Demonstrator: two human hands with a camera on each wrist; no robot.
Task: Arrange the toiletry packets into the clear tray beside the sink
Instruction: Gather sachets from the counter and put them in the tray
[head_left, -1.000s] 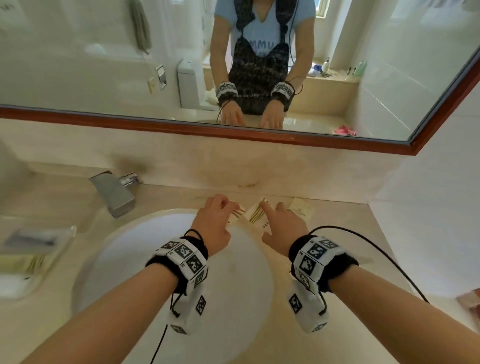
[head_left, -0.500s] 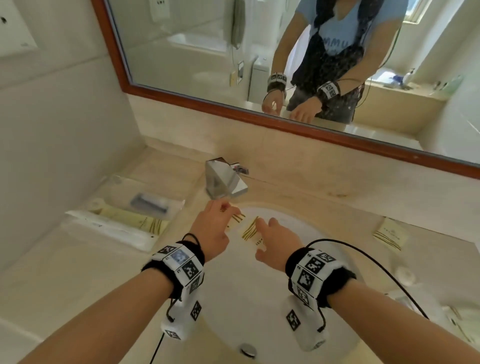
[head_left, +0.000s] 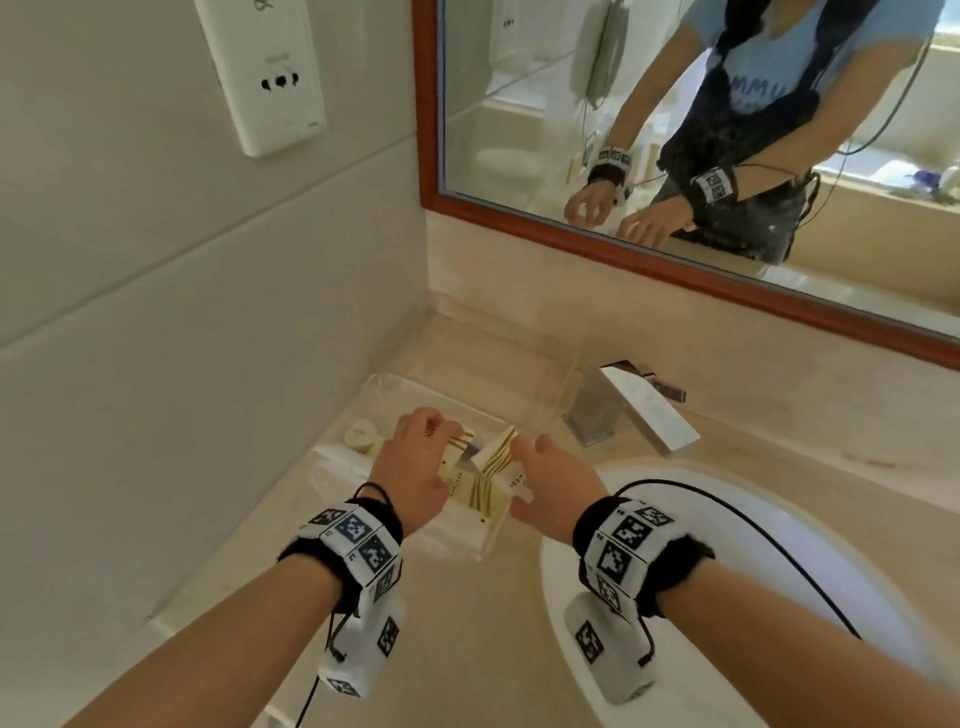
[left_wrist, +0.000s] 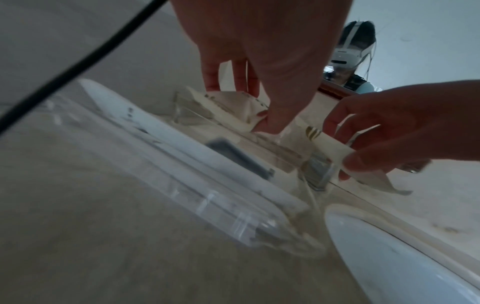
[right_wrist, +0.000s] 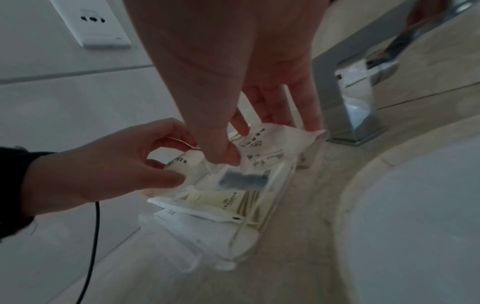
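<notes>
Head view: both hands (head_left: 415, 470) (head_left: 553, 480) pinch tilted packets (head_left: 496, 449) over the lengthwise tray (head_left: 493, 540).

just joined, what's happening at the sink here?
A person is loading toiletry packets into the clear tray on the counter left of the sink. The left hand pinches one striped packet and the right hand pinches another packet, both held just over the tray. Several packets already lie inside. The faucet stands just beyond.
</notes>
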